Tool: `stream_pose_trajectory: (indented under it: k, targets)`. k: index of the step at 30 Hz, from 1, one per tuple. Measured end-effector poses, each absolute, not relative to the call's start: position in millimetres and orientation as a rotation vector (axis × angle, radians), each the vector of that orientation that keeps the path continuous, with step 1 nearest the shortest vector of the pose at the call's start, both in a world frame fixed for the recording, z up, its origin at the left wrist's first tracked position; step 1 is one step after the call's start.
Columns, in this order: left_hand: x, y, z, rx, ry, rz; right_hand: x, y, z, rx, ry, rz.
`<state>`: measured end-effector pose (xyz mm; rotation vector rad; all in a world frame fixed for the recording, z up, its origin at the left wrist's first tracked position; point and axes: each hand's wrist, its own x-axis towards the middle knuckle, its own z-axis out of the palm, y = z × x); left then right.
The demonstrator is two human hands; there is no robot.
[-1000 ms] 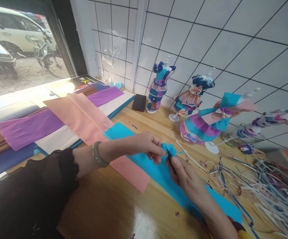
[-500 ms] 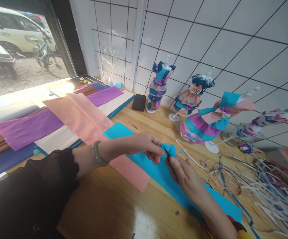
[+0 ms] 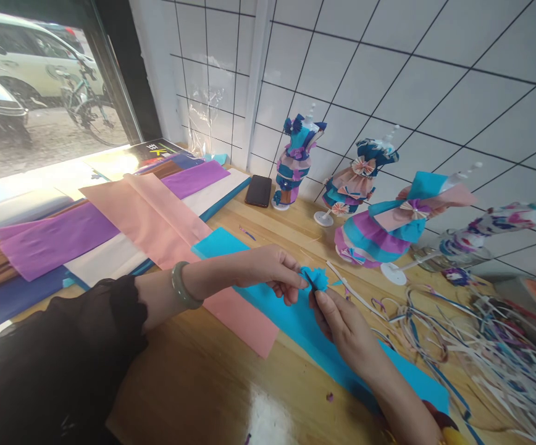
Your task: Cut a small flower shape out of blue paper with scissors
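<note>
A small ruffled piece of bright blue crepe paper (image 3: 318, 277) is pinched between the thumb and fingers of my left hand (image 3: 281, 272). My right hand (image 3: 339, 315) is closed round small dark scissors (image 3: 313, 285), whose blades lie against the blue piece. The scissors' handles are hidden in my palm. Under both hands a long blue paper strip (image 3: 296, 321) runs across the table. It overlaps a salmon-pink paper strip (image 3: 244, 321). Below my left forearm, part of the pink strip is covered.
Several small dress forms in paper dresses (image 3: 379, 232) stand along the tiled wall. A phone (image 3: 259, 191) lies left of them. Purple paper (image 3: 62, 238) and other coloured sheets are layered at the left. Tangled thin paper strips (image 3: 472, 346) spread over the right side.
</note>
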<state>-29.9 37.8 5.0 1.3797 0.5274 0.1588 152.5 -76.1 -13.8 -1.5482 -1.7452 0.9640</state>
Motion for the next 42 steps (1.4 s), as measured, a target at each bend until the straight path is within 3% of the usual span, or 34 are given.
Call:
stream_pose_trajectory:
  k: [15, 27, 42]
  targets:
    - [-38.0, 45.5, 17.5, 1.452, 0.556, 0.197, 152.9, -74.2, -12.6, -1.482, -1.447, 1.308]
    - [-31.3, 41.3, 2.4, 1.453, 0.577, 0.277, 147.4, -74.4, -10.9, -1.540, -1.531, 1.176]
    - [-19.9, 27.6, 1.2, 1.321, 0.615, 0.398, 140.8, -75.1, -7.8, -1.404, -1.255, 1.344]
